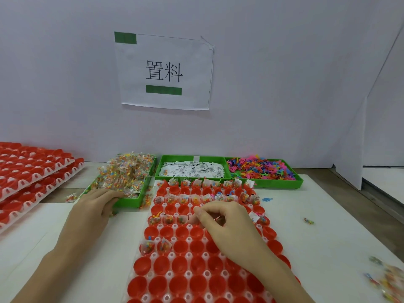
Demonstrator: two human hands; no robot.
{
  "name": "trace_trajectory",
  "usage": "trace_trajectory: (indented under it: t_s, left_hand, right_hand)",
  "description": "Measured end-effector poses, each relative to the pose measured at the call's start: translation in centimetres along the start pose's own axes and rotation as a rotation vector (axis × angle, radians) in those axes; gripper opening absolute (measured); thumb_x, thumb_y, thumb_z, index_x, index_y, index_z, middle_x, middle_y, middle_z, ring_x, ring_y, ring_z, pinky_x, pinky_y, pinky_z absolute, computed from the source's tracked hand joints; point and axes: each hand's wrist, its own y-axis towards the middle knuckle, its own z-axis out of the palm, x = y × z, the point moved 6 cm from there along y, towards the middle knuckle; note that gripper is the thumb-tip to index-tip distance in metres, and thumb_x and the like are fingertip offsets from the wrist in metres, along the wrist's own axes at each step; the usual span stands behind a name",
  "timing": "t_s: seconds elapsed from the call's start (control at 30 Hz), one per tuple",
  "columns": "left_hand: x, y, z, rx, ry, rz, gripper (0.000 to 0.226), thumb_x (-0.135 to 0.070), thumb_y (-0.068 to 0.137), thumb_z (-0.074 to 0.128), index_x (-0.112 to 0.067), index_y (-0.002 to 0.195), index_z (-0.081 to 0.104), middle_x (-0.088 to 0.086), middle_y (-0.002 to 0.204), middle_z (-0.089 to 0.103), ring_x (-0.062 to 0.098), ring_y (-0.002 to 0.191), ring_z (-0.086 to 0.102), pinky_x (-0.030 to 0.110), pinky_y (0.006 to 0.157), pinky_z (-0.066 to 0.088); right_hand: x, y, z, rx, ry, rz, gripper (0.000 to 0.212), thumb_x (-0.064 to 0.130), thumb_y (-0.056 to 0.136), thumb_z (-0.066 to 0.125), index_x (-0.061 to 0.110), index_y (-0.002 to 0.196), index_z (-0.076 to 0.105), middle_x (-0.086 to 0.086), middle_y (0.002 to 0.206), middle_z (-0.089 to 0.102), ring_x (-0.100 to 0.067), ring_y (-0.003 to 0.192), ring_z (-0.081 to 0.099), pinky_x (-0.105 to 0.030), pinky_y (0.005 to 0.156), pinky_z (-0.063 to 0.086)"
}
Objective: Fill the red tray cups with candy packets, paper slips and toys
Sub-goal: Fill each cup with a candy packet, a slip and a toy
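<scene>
White tabletop against a white wall. The red tray (pixel 196 254) is lying at the near edge; the right hand (pixel 227 224) is hovering over a mid-row cup, fingers curled, contents indiscernible. The left hand (pixel 98 204) is resting flat-fingered on the candy bin (pixel 129 202). Seating each item fully before releasing should be preventing spills.

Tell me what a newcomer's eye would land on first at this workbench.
First comes the red tray of cups running up the middle of the table, its far rows already stuffed, with the right hand curled over them. Behind it sit three green bins: candy packets at the left, where the left hand reaches, paper slips in the middle and bright toys at the right. A white sign hangs on the wall above.
</scene>
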Motion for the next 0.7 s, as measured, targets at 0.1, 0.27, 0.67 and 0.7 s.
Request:
trace_trajectory:
  t_s: [0.1,0.27,0.67,0.7]
  left_hand:
    - [0.1,0.2,0.4,0.039,-0.036,0.004,0.027,0.016,0.079,0.076,-0.001,0.099,0.08,0.014,0.092,0.072,0.039,0.079,0.068,0.049,0.07,0.056]
    - [-0.2,0.3,0.0,0.025,-0.036,-0.005,0.018,0.014,0.079,0.078,0.0,0.091,0.078,0.013,0.089,0.072,0.038,0.075,0.067,0.046,0.068,0.055]
    - [-0.3,0.5,-0.9,0.057,-0.063,-0.079,0.029,0.012,0.065,0.087,-0.008,0.077,0.069,0.001,0.082,0.071,0.03,0.083,0.057,0.046,0.07,0.052]
    - [-0.4,0.5,-0.8,0.07,-0.069,-0.077,0.032,0.012,0.065,0.087,-0.009,0.076,0.066,0.0,0.084,0.069,0.028,0.083,0.054,0.043,0.07,0.05]
  right_hand:
    - [-0.1,0.0,0.0,0.004,-0.012,-0.012,0.032,0.038,0.102,0.058,0.028,0.081,0.08,0.017,0.065,0.068,-0.005,0.043,0.041,-0.012,0.049,0.034]
    - [-0.3,0.2,-0.7,-0.013,-0.042,-0.019,0.031,0.044,0.101,0.057,0.034,0.08,0.079,0.003,0.07,0.07,-0.006,0.05,0.049,-0.016,0.054,0.043]
    - [-1.7,0.9,-3.4,-0.097,-0.026,0.038,0.031,0.042,0.1,0.058,0.035,0.078,0.079,0.009,0.074,0.075,-0.014,0.07,0.071,-0.037,0.074,0.059]
    - [-1.7,0.9,-3.4,-0.085,-0.015,0.044,0.032,0.041,0.1,0.058,0.034,0.079,0.08,0.009,0.073,0.075,-0.01,0.068,0.07,-0.03,0.07,0.057]
